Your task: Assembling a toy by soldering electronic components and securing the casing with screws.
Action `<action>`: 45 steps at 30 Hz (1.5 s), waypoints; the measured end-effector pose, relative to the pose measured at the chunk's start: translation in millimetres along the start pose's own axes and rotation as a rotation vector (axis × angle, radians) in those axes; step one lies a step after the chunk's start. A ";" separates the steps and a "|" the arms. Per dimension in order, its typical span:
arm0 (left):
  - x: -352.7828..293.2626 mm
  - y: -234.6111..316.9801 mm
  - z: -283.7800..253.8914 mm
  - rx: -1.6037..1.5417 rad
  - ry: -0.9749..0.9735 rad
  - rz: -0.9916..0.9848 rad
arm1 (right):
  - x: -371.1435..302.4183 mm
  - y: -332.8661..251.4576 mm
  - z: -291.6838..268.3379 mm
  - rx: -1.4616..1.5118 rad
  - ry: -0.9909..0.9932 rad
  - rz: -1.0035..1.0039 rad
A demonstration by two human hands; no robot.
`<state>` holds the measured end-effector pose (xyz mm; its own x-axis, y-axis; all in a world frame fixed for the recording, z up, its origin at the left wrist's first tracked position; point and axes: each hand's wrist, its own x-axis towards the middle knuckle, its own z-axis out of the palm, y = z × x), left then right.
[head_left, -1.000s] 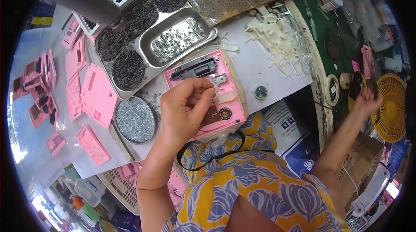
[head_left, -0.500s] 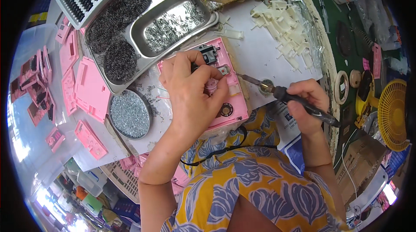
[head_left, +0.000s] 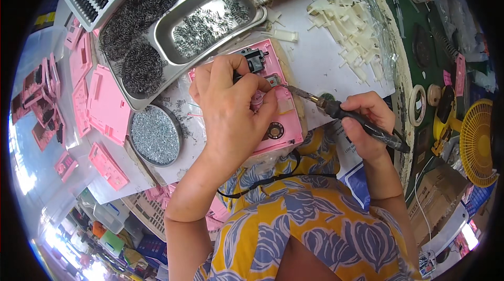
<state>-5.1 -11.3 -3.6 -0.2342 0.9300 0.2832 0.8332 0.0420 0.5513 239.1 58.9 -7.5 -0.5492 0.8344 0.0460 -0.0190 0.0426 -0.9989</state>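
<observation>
In front of me lies an open pink plastic casing (head_left: 266, 147) with a black mechanism (head_left: 255, 61) and a round black part (head_left: 275, 130) inside. My left hand (head_left: 228, 100) rests over its middle, thumb and fingers pinched together. What they hold is hidden. A small round pink part (head_left: 256, 100) shows between them. My right hand (head_left: 370, 123) is closed around the black handle of a soldering iron (head_left: 336, 109). Its metal tip reaches left over the casing, close to a small metal part (head_left: 273, 80) beside my left fingertips.
Left of the casing stand a round dish of small screws (head_left: 156, 136) and a metal tray of springs (head_left: 157, 39). Pink casing pieces (head_left: 107, 103) lie further left. White plastic parts (head_left: 349, 29) are heaped at the back right, a yellow fan (head_left: 476, 142) at far right.
The soldering iron has moved slightly left, its tip now nearer the small metal part and my left fingertips. My left hand keeps its pinch over the casing.
</observation>
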 end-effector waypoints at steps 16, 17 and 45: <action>0.9 3.6 -4.1 0.042 -0.021 -0.003 | 12.4 0.6 -12.8 -0.336 -0.161 -0.364; 1.2 4.5 -4.8 0.053 -0.029 -0.007 | 11.8 -0.4 -12.8 -0.305 -0.144 -0.345; 3.1 8.6 -9.1 0.106 -0.061 -0.024 | 23.4 -10.9 -24.4 -0.354 -0.114 -0.400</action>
<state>-3.2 -11.4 9.1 -0.2268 0.9485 0.2211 0.8766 0.0999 0.4708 246.9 91.4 4.6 -0.6446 0.6509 0.4010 0.0265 0.5432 -0.8392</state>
